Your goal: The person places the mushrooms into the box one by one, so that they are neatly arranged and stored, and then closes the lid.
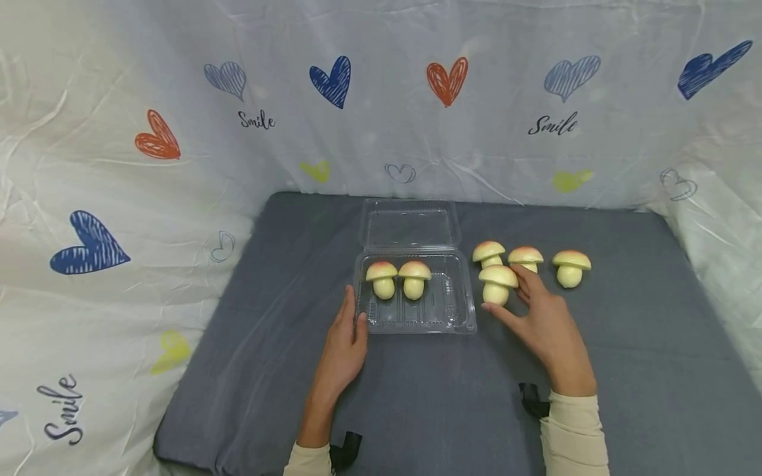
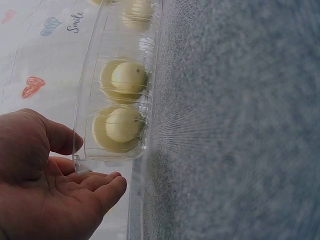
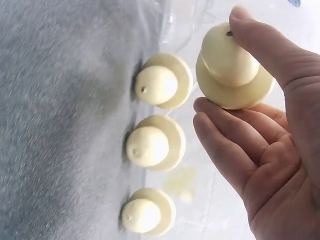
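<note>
A clear plastic clamshell container [image 1: 443, 311] lies with its lid folded back. Inside, at the left, sit two mushroom-shaped pieces [image 1: 383, 287] [image 2: 123, 125] with pale stems and red-tinted caps. My left hand [image 1: 342, 350] [image 2: 55, 185] holds the container's near left corner, thumb at the rim and fingers along the outer side. Just right of the container, my right hand [image 1: 550, 324] [image 3: 270, 165] pinches another mushroom [image 1: 497, 284] [image 3: 230, 57], thumb at its stem and fingers under the cap. In the right wrist view this mushroom appears raised above the others.
Three more mushrooms stand in a row behind and beside my right hand: a left one [image 1: 488, 251], a middle one [image 1: 526, 256] and a right one [image 1: 571, 268]. The dark grey cloth-covered table [image 1: 428, 403] meets a white heart-printed curtain [image 1: 369, 139] at the back.
</note>
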Tool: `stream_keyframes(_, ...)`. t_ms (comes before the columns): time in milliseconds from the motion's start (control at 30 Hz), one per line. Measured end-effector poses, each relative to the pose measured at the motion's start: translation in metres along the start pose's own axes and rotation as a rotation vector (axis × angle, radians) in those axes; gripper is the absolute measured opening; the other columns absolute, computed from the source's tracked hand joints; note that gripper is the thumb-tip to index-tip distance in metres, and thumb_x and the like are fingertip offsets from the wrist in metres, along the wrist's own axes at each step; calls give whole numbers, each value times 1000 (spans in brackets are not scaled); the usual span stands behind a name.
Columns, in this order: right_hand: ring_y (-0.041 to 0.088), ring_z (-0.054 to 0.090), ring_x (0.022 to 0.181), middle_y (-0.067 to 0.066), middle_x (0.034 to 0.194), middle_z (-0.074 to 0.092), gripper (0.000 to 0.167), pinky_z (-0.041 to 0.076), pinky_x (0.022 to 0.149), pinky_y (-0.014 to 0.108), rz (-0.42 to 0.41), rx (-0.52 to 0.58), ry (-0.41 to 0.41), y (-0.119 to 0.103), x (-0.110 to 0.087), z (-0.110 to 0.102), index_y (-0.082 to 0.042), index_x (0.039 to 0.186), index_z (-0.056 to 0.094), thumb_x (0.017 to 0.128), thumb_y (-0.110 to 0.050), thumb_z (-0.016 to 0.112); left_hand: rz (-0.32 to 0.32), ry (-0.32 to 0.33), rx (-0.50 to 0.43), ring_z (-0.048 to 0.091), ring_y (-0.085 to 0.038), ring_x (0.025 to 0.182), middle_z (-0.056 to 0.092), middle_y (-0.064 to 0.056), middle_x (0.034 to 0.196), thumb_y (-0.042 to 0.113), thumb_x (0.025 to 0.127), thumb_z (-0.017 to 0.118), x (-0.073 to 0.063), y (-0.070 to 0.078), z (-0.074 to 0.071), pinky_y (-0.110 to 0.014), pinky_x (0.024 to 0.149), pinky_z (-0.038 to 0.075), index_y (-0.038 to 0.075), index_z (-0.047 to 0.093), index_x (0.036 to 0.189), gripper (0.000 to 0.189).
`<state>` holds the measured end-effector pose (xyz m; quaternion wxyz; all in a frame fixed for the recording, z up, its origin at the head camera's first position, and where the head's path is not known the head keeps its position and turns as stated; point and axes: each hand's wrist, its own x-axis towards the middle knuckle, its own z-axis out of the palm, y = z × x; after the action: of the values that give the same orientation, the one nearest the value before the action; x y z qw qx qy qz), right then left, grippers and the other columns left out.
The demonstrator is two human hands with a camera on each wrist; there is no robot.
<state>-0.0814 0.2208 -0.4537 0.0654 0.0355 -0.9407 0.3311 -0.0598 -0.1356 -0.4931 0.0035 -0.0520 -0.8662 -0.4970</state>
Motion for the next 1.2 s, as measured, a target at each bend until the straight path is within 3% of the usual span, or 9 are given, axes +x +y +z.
stream_keyframes(600, 42, 70, 120, 15, 149, 62, 88, 53, 94, 64, -95, 19, 81, -23, 10, 13, -15, 156, 49, 86, -52, 88, 3, 2, 5, 17, -30, 161, 12, -18, 176, 17, 116, 44, -1, -1, 0, -57, 126, 26, 2, 11, 169, 64)
stream_keyframes(767, 42, 71, 113, 17, 138, 69, 88, 55, 87, 63, -106, 7, 79, -28, 14, 20, -14, 154, 51, 84, -49, 91, 2, 4, 8, 18, -30, 160, 13, -19, 176, 17, 116, 44, -1, -1, -1, -57, 126, 26, 2, 11, 169, 64)
stream_keyframes(1033, 40, 73, 94, 22, 120, 74, 88, 56, 76, 60, -135, -41, 52, -36, 19, 31, -14, 157, 48, 87, -51, 87, 1, 3, 17, 19, -32, 160, 12, -18, 176, 16, 116, 45, 0, -1, 0, -58, 125, 27, 2, 11, 169, 65)
stream_keyframes(1200, 23, 61, 58, 15, 86, 71, 90, 53, 61, 50, -169, -79, 66, -39, 23, 39, -16, 158, 48, 86, -51, 88, 1, 3, 14, 18, -31, 160, 12, -18, 176, 16, 116, 45, 1, -1, 1, -58, 125, 26, 2, 11, 169, 65)
